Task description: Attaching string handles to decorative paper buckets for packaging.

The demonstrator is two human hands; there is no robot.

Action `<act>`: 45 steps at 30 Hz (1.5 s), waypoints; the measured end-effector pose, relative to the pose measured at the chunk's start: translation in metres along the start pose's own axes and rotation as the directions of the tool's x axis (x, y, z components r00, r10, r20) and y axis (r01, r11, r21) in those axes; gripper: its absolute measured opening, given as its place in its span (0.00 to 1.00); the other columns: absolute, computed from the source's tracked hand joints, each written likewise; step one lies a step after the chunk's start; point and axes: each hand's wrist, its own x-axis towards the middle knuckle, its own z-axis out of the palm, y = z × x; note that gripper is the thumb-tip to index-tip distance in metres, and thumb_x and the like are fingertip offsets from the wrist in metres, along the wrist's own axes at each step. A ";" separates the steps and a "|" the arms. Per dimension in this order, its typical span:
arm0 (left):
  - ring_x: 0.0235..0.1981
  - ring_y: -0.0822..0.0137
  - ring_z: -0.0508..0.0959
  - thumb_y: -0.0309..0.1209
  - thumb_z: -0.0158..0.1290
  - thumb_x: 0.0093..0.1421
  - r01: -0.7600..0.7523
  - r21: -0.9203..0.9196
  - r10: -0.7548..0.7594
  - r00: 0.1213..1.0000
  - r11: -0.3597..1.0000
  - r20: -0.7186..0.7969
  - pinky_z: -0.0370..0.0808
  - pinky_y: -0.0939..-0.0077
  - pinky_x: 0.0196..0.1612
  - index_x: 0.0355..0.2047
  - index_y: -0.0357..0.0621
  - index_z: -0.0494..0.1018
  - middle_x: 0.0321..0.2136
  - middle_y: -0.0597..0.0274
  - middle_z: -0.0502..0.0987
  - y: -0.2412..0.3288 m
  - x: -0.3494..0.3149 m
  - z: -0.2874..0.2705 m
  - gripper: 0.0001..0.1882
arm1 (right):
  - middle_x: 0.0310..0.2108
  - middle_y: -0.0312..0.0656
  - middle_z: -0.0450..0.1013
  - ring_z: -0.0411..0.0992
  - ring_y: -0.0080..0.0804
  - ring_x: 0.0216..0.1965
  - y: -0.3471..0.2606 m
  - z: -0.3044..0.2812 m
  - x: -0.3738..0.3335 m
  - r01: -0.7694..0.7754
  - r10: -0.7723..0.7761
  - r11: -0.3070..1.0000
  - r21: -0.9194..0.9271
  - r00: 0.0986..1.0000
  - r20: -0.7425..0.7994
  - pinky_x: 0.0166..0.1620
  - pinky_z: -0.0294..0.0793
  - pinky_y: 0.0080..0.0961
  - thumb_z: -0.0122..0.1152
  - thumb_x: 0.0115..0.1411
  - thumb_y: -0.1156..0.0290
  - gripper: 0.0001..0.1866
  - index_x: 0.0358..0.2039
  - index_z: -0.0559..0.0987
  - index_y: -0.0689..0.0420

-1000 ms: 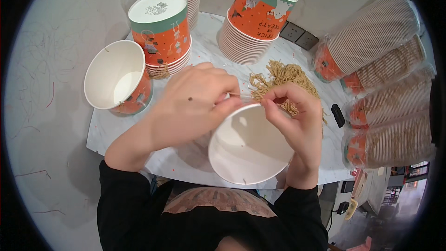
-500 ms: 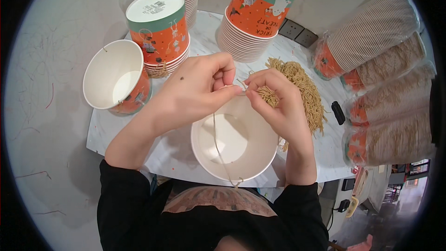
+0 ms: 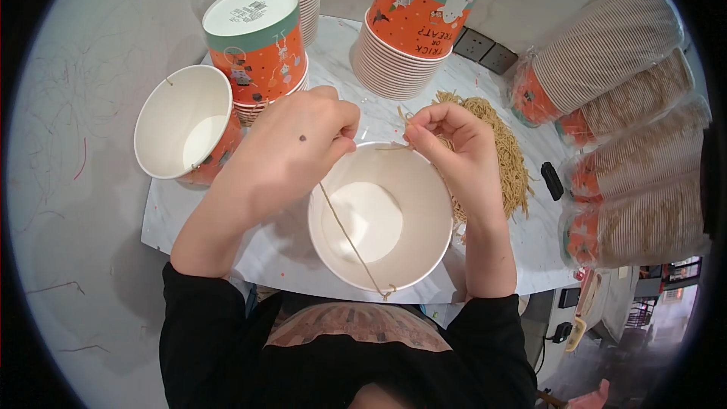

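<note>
An open paper bucket (image 3: pixel 422 216) with a white inside stands upright in front of me. A thin tan cord (image 3: pixel 349 239) is knotted at its near rim and runs taut across the mouth up to my left hand (image 3: pixel 291 140). That hand is closed in a pinch above the left part of the far rim, its fingertips partly hidden behind it. Over the far rim, my right hand (image 3: pixel 458 153) pinches a piece of the cord between thumb and forefinger, with a short loose end sticking up. Close behind the right hand lies a heap of tan cords (image 3: pixel 503 153).
A second white-lined bucket (image 3: pixel 176 117) with cord at its rim leans at the left. Upturned orange and green bucket stacks (image 3: pixel 257 49) (image 3: pixel 420 11) stand behind. Plastic-wrapped bucket stacks (image 3: pixel 606 45) lie at the right, near a small black object (image 3: pixel 551 180) and wall sockets (image 3: pixel 485 53).
My hands have drawn apart: the left moved leftward and the right slightly right. The cord from the near rim, slack before, now runs straight toward my left hand.
</note>
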 end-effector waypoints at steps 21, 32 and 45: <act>0.34 0.60 0.82 0.23 0.62 0.57 -0.209 -0.066 0.191 0.958 0.976 -0.213 0.78 0.71 0.36 0.35 0.37 0.81 0.43 0.54 0.80 0.017 0.002 0.025 0.05 | 0.29 0.41 0.76 0.77 0.39 0.35 0.003 0.008 -0.002 0.340 -0.432 0.694 -0.634 0.902 0.011 0.42 0.74 0.34 0.68 0.56 0.77 0.06 0.34 0.82 0.59; 0.22 0.82 0.78 0.26 0.65 0.58 0.066 -0.482 -0.109 0.992 0.874 -0.062 0.72 0.86 0.25 0.33 0.34 0.83 0.23 0.67 0.83 0.009 0.017 0.017 0.06 | 0.35 0.44 0.75 0.77 0.43 0.38 -0.002 0.006 0.000 0.425 -0.395 0.803 -0.418 0.904 0.160 0.40 0.76 0.35 0.64 0.61 0.78 0.06 0.39 0.78 0.60; 0.21 0.85 0.71 0.23 0.60 0.55 0.033 -0.453 0.005 0.996 0.891 0.084 0.67 0.88 0.25 0.37 0.33 0.83 0.22 0.71 0.79 -0.009 0.022 0.016 0.10 | 0.35 0.44 0.73 0.75 0.41 0.40 -0.008 0.008 -0.008 0.376 -0.338 0.893 -0.247 0.923 0.184 0.44 0.75 0.32 0.59 0.60 0.81 0.09 0.40 0.72 0.61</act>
